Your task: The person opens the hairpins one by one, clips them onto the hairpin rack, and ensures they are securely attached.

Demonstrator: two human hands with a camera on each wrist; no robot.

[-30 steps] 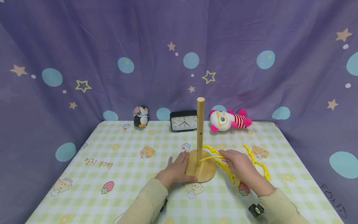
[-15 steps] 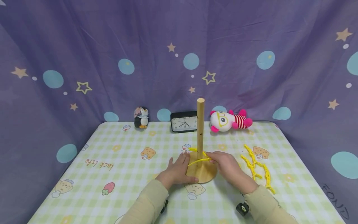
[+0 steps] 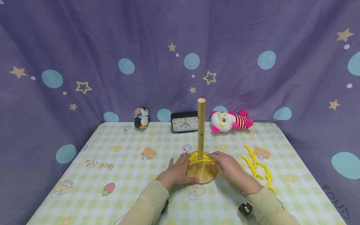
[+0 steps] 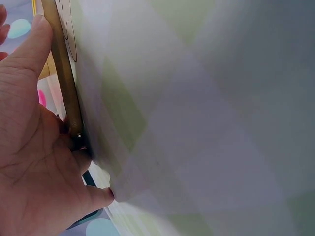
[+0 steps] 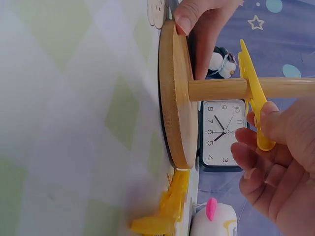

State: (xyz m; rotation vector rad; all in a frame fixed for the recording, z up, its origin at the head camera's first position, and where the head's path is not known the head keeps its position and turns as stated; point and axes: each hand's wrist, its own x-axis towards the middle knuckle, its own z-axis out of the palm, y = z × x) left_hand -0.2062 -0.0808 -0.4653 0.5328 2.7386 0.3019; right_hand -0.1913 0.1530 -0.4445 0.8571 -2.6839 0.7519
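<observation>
A round-based wooden stand [image 3: 202, 176] has an upright post [image 3: 201, 128] with small dark holes. My left hand [image 3: 176, 171] holds the base's left side, thumb at the near edge and fingers along the far side. With thumb and fingers, my right hand [image 3: 230, 166] pinches one end of a yellow plastic branch-like piece [image 5: 257, 93]. Its prongs lie on either side of the post, low above the base. In the right wrist view the piece crosses the post at a slant. Part of it is hidden under the right hand.
More yellow branch-like pieces [image 3: 255, 164] lie to the right of the stand. Along the back stand a penguin toy [image 3: 142, 118], a black-framed clock [image 3: 184, 122] and a lying pink-and-white plush [image 3: 232, 120]. A checked cloth [image 3: 126, 187] covers the table.
My right hand has moved left from the loose pieces to the stand, bringing the yellow piece's prongs around the post; the piece then shifted slightly. The left hand has stayed on the base.
</observation>
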